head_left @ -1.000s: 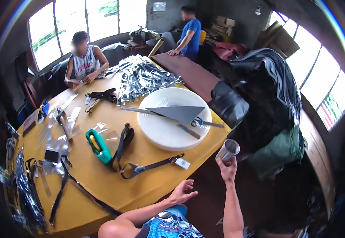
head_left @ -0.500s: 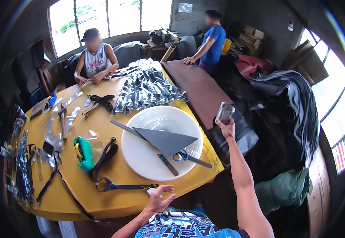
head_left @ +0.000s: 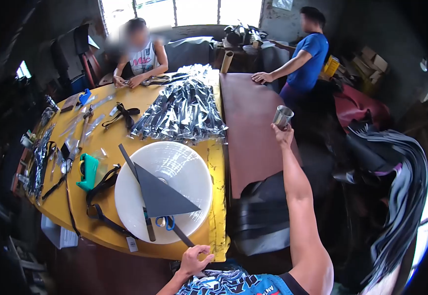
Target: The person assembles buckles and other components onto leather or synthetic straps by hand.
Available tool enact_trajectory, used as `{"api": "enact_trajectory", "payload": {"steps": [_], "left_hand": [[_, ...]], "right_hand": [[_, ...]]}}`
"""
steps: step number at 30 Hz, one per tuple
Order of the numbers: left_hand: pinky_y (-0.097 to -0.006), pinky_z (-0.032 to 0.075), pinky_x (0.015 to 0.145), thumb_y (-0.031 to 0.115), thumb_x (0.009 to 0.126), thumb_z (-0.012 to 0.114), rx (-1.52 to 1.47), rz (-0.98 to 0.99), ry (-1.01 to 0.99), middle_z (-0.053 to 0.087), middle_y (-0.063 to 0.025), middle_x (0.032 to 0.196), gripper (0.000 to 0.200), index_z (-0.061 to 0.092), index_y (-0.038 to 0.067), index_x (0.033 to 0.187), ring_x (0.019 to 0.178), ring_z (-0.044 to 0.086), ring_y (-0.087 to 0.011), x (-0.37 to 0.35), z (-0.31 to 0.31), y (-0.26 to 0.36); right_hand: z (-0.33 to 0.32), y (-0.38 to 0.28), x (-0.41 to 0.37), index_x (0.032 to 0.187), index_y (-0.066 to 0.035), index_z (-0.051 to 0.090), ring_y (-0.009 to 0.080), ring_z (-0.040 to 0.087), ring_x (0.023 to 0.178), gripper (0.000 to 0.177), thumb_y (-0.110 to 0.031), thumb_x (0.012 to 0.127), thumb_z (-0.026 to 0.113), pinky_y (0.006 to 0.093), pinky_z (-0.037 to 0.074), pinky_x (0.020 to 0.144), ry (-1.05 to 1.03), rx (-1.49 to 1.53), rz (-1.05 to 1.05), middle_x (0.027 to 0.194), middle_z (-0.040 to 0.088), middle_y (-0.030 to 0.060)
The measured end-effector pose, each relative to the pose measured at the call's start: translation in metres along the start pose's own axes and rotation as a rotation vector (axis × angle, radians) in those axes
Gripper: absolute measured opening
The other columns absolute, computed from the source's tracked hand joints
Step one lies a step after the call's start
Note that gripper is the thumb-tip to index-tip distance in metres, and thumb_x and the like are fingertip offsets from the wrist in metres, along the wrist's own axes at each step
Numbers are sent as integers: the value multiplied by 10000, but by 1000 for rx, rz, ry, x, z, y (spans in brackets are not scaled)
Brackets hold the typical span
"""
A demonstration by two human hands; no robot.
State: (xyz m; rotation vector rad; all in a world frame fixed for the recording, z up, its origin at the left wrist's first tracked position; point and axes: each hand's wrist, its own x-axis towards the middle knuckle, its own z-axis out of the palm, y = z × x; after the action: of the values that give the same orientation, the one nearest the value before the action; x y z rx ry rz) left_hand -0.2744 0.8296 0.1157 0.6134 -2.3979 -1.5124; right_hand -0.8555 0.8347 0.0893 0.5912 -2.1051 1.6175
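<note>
Spread widest across the left and middle, a yellow table. Along its right side, a brown sheet, with black folded material at its near end. Beyond, a person in a blue shirt, one hand on the brown sheet, and a person in a white sleeveless top at the far left. On the table, a white round roll and, behind it, a heap of shiny wrapped strips. Lying on the roll, a dark triangular piece and a long dark strip. Left of the roll, a green tape dispenser next to black straps. Held upright above the brown sheet, a clear or metallic-looking cup, fingers of the right hand closed around its base. Low at the table's near edge, the left hand, fingers loosely bent and released, apparently just beside the strip's end. Smallest, blue-handled scissors near the triangular piece's lower edge.
</note>
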Motion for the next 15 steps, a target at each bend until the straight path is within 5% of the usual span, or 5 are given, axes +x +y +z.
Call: {"api": "enact_trajectory", "payload": {"steps": [6, 11, 13, 15], "left_hand": [[-337, 464, 666, 139, 700, 695, 348, 5, 245, 631, -69, 715, 132, 633, 52, 778, 696, 619, -234, 5, 27, 15], [-348, 437, 620, 35, 641, 677, 468, -87, 584, 594, -87, 673, 101, 607, 43, 713, 642, 563, -259, 16, 37, 34], [-348, 420, 608, 21, 638, 670, 505, -99, 636, 578, -84, 658, 101, 592, 43, 699, 624, 545, -259, 18, 39, 36], [-346, 419, 611, 18, 639, 665, 515, -132, 665, 577, -83, 659, 100, 592, 42, 703, 623, 544, -256, 18, 41, 37]], "right_hand": [[39, 36, 67, 936, 38, 619, 214, 650, 747, 453, -239, 622, 792, 310, 490, 709, -79, -98, 128, 831, 669, 132], [86, 86, 99, 922, 8, 625, 254, 644, 791, 463, -293, 610, 788, 343, 478, 769, -65, -297, 193, 838, 666, 147], [95, 89, 109, 1099, -58, 561, 333, 543, 989, 655, -422, 592, 761, 395, 431, 886, -271, -295, 341, 1054, 552, 184], [105, 87, 113, 1056, -63, 587, 319, 563, 973, 608, -404, 586, 770, 386, 439, 875, -235, -350, 310, 1028, 579, 164]]}}
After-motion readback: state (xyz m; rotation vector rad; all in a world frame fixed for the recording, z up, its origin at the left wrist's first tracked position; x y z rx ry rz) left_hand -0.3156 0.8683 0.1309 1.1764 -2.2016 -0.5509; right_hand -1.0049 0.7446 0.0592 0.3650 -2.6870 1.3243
